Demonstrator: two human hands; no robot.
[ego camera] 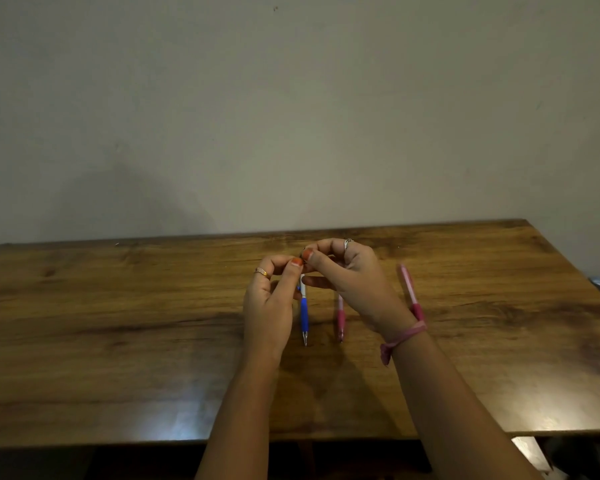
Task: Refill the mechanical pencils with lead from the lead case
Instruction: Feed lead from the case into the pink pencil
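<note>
- Head view: our left hand (269, 299) grips the blue pencil (304, 315), upright-ish, tip pointing toward us above the wooden counter (118, 323).
- Our right hand (343, 271) has its fingertips pinched at the pencil's top end; whatever's between them is too small to tell.
- Two pink pencils (340, 315) (409, 289) lie on the counter, partly under the right hand.

Three pencils on tabletop (118, 341): one (304, 315) between left hand (269, 303) and right hand (350, 275), one (340, 317) under right hand, one (409, 289) right of it.
</note>
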